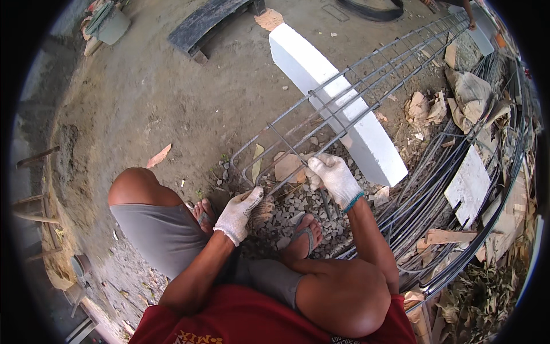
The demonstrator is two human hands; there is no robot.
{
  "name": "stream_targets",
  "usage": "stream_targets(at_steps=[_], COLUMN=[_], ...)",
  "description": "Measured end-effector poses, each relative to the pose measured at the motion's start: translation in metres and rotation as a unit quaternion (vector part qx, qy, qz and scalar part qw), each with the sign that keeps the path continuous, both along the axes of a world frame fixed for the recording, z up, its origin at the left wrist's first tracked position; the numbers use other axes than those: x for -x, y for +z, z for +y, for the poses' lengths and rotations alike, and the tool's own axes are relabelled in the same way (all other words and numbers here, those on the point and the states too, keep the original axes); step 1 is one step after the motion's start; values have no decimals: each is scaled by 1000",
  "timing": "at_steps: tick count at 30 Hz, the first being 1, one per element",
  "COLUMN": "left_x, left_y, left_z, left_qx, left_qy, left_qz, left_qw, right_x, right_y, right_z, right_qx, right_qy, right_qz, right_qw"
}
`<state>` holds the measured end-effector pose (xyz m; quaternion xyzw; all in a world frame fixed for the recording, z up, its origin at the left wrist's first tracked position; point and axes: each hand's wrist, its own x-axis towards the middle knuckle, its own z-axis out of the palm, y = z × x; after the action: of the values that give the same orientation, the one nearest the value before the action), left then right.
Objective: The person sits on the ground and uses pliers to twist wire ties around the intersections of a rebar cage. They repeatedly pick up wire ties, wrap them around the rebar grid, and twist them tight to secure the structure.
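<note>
A long steel rebar cage (pixel 338 109) runs from in front of me toward the upper right, resting across a long white block (pixel 366 135). My right hand (pixel 335 176), in a white knit glove with a teal cuff, is closed at a crossing of a bar and a stirrup near the cage's near end. Below that glove a thin dark rod shows; whether the hand holds it I cannot tell. My gloved left hand (pixel 240 217) is closed beside the cage's near corner. From its fingers fans a bundle of thin brown wires (pixel 263 210).
Grey gravel (pixel 286 207) lies around my sandalled feet. Loose rebar (pixel 424 200) curves along the right, with crumpled paper (pixel 471 92) and a white board scrap (pixel 468 184). A dark bench (pixel 209 23) and a bucket (pixel 109 24) stand farther off. Another person's hand (pixel 472 25) touches the cage's far end.
</note>
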<state>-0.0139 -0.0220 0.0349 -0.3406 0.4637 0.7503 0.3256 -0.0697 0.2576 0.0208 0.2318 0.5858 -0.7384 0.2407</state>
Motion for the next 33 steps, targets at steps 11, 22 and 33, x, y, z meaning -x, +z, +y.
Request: stream_targets(at_steps=[11, 22, 33], left_x=[-8, -7, -10], left_y=[0, 1, -7], left_z=[27, 22, 22], left_qx=[148, 129, 135], left_qy=[39, 35, 41], left_qz=[92, 67, 78], left_qw=[984, 989, 987], right_x=[-4, -28, -117], right_y=[-5, -15, -69], right_z=[4, 14, 1], right_qx=[-22, -90, -638], right_qy=[8, -17, 253], right_qz=[30, 117, -38], right_qw=[999, 989, 727])
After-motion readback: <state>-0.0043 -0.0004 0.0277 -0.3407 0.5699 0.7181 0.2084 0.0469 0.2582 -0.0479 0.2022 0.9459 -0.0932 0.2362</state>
